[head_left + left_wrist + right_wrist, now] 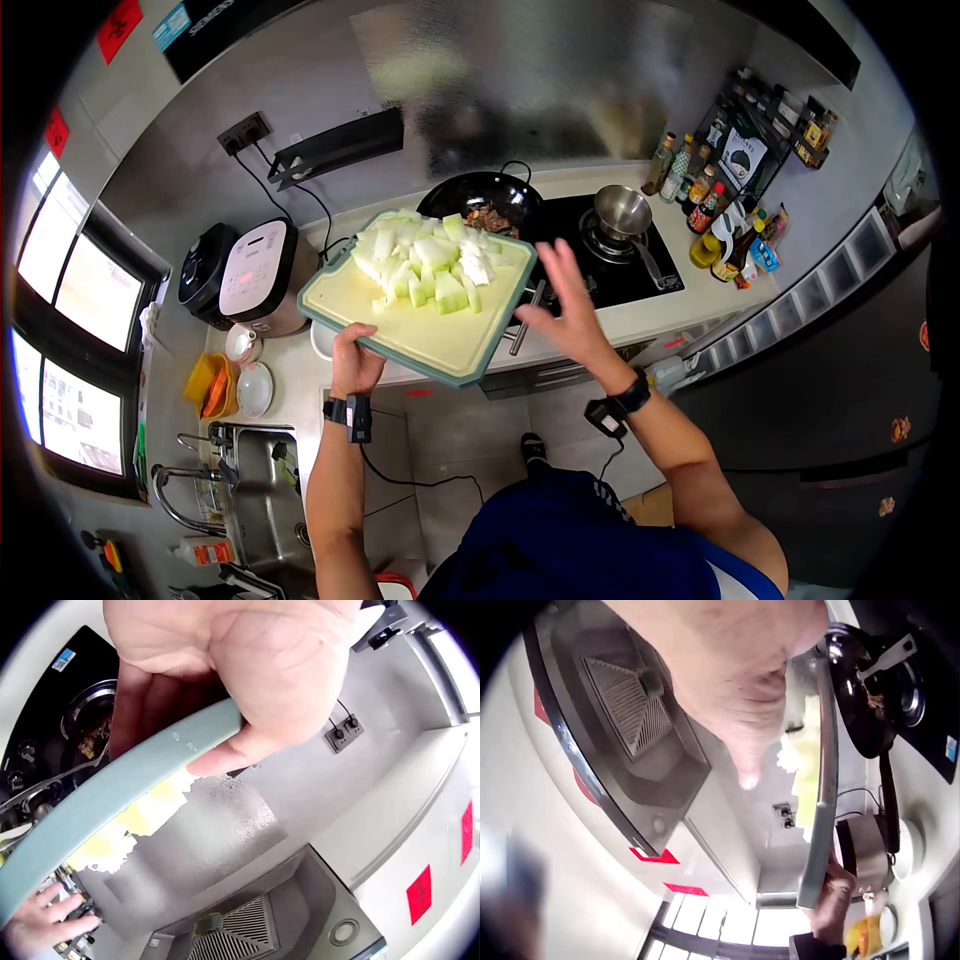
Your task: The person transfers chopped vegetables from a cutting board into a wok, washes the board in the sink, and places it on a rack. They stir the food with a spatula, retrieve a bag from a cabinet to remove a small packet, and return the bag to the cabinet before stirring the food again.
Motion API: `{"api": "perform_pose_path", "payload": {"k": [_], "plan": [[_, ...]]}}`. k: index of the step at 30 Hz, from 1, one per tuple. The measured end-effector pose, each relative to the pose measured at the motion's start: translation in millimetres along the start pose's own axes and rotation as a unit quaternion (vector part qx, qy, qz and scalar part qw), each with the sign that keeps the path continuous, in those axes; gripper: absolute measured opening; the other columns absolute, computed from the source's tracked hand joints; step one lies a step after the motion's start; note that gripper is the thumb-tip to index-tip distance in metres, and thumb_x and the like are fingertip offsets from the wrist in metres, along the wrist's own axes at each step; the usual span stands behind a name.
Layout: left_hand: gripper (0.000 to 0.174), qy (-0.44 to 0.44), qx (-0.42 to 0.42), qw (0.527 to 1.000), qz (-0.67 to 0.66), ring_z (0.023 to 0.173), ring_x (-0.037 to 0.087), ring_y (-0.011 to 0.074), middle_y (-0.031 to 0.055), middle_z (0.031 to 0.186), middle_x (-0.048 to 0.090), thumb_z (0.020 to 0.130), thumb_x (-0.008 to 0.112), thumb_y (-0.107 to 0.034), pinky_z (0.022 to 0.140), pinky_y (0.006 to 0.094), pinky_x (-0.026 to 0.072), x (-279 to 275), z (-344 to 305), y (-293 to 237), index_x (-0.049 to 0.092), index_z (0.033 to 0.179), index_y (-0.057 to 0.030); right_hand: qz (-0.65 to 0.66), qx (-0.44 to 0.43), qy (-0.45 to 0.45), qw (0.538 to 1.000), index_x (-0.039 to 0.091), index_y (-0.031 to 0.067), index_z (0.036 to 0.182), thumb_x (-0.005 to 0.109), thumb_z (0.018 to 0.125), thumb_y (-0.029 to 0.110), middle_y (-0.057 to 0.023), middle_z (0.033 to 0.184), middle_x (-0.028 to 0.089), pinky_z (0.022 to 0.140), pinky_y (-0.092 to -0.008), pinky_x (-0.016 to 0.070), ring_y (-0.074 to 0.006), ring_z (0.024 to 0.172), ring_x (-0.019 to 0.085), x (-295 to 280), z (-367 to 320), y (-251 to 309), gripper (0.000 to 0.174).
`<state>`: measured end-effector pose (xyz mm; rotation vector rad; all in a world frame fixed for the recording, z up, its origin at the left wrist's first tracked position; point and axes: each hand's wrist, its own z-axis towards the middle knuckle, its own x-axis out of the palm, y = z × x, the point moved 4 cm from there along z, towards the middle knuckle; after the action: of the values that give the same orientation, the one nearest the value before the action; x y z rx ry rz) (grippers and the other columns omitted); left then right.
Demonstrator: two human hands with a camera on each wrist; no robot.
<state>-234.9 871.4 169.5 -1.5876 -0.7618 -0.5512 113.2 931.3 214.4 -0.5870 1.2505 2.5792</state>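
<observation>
My left hand (pixel 357 364) grips the near left edge of a cutting board (pixel 405 330), thumb on top and fingers underneath. The board is cream with a grey-green rim and is held up in the air. Chunks of pale green-white vegetable (pixel 435 265) are heaped on its far half. My right hand (pixel 577 318) is beside the board's right edge, fingers spread and holding nothing. Just beyond the board, a black wok (pixel 452 194) with browned food (pixel 488 219) in it sits on the hob. A spatula (pixel 889 656) leans in the wok.
A steel saucepan (pixel 622 210) stands on the right burner. Several sauce bottles (pixel 703 190) line the counter's right end. To the left are a rice cooker (pixel 262 265), a yellow basket (pixel 228 392) and the sink (pixel 258 480). The range hood (pixel 296 900) hangs overhead.
</observation>
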Motion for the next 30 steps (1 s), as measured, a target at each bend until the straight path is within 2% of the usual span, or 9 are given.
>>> {"api": "perform_pose_path", "payload": {"k": [2,7,10,16,17,20,23,26,30], "plan": [[0.062,0.015,-0.022,1.000,0.012,0.126,0.059,0.0339,0.0195,0.141,0.058,0.084,0.053,-0.003,0.108,0.0448,0.0491,4.7,16.5,-3.4,0.043,0.144,0.0058,-0.137,-0.024,0.138,0.981,0.033,0.0261,0.160,0.074,0.079,0.068,-0.0332,0.166,0.007,0.117,-0.0656,0.0214,-0.0588,0.149,0.013,26.5,16.9,7.1,0.101],[0.062,0.032,-0.056,0.998,0.019,0.124,0.060,0.0351,0.0202,0.137,0.059,0.082,0.052,-0.002,0.108,0.0447,0.0492,16.8,49.2,-9.0,0.044,0.143,0.0063,-0.100,-0.057,0.202,0.973,0.035,0.0267,0.159,0.075,0.079,0.066,-0.0383,0.161,0.011,0.115,-0.0650,0.0256,-0.0607,0.143,0.024,73.6,61.4,-26.1,0.098],[0.061,0.035,-0.085,0.995,0.033,0.122,0.061,0.0342,0.0200,0.136,0.059,0.082,0.052,-0.002,0.107,0.0441,0.0500,21.8,61.7,-12.3,0.045,0.141,0.0063,-0.038,-0.076,0.215,0.973,0.035,0.0211,0.159,0.075,0.083,0.061,-0.0442,0.158,0.010,0.121,-0.0567,0.0208,-0.0590,0.148,0.015,83.6,71.2,-42.6,0.095],[0.052,-0.007,-0.085,0.994,0.064,0.114,0.064,0.0306,0.0169,0.127,0.063,0.083,0.053,-0.002,0.097,0.0396,0.0545,16.7,88.9,-13.5,0.049,0.134,0.0056,-0.048,-0.011,0.216,0.975,0.037,0.0193,0.158,0.077,0.082,0.059,-0.0472,0.154,0.016,0.118,-0.0583,0.0258,-0.0628,0.143,0.022,106.8,93.4,-87.7,0.094],[0.046,0.025,-0.110,0.993,0.041,0.093,0.068,0.0260,0.0151,0.116,0.066,0.083,0.054,-0.002,0.075,0.0338,0.0584,8.2,95.5,-14.0,0.052,0.128,0.0040,-0.050,-0.017,0.208,0.977,0.037,0.0184,0.157,0.077,0.082,0.058,-0.0481,0.153,0.016,0.119,-0.0587,0.0245,-0.0635,0.144,0.019,110.6,98.0,-94.9,0.094],[0.038,0.066,-0.151,0.985,0.049,0.067,0.063,0.0192,0.0110,0.100,0.068,0.083,0.055,-0.002,0.052,0.0289,0.0509,-2.9,108.3,-15.2,0.054,0.121,0.0026,-0.072,0.035,0.233,0.969,0.037,0.0177,0.157,0.077,0.082,0.056,-0.0487,0.152,0.016,0.119,-0.0587,0.0241,-0.0638,0.144,0.019,117.6,109.4,-110.6,0.093],[0.030,-0.048,-0.123,0.989,0.071,0.052,0.054,0.0152,0.0075,0.086,0.066,0.084,0.056,-0.002,0.044,0.0264,0.0430,29.0,98.2,-22.8,0.056,0.113,0.0023,-0.145,0.102,0.259,0.949,0.038,0.0196,0.158,0.076,0.085,0.050,-0.0469,0.155,0.014,0.120,-0.0531,0.0271,-0.0606,0.145,0.022,118.4,125.9,-118.5,0.088],[0.028,-0.027,-0.135,0.987,0.078,0.052,0.053,0.0146,0.0058,0.084,0.065,0.084,0.055,-0.001,0.044,0.0253,0.0433,17.2,106.0,-30.4,0.056,0.111,0.0023,-0.148,0.119,0.259,0.947,0.040,0.0213,0.156,0.074,0.085,0.050,-0.0420,0.157,0.016,0.114,-0.0590,0.0340,-0.0602,0.136,0.036,138.5,142.0,-163.2,0.084],[0.044,0.019,-0.149,0.988,0.038,0.091,0.068,0.0276,0.0183,0.115,0.065,0.082,0.052,0.000,0.077,0.0341,0.0588,4.2,116.8,-37.1,0.053,0.125,0.0073,-0.175,0.138,0.286,0.932,0.047,0.0224,0.150,0.066,0.091,0.036,-0.0384,0.154,0.029,0.105,-0.0514,0.0469,-0.0553,0.126,0.051,132.8,176.3,-192.2,0.063]]}}
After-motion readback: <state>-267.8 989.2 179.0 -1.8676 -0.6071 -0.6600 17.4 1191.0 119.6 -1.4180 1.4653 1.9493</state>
